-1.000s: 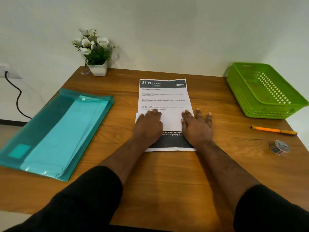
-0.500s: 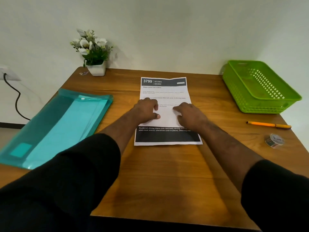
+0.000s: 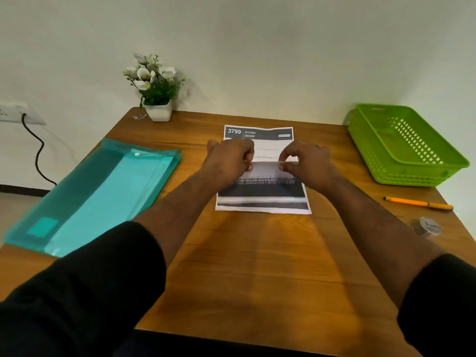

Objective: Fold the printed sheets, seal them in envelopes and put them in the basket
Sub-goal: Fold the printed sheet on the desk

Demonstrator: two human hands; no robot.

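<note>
The near half of the printed sheet (image 3: 261,194) is smeared by motion blur; its small print cannot be read. The bench (image 3: 257,266) is cut off at the left edge.

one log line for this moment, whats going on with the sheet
step: folding | printed sheet: flat on table, mid-fold | left hand, right hand: pinching folded edge | basket: empty

Plain pale wall (image 3: 257,47) behind a wooden table (image 3: 257,266) — wall socket (image 3: 15,113) at left.
</note>
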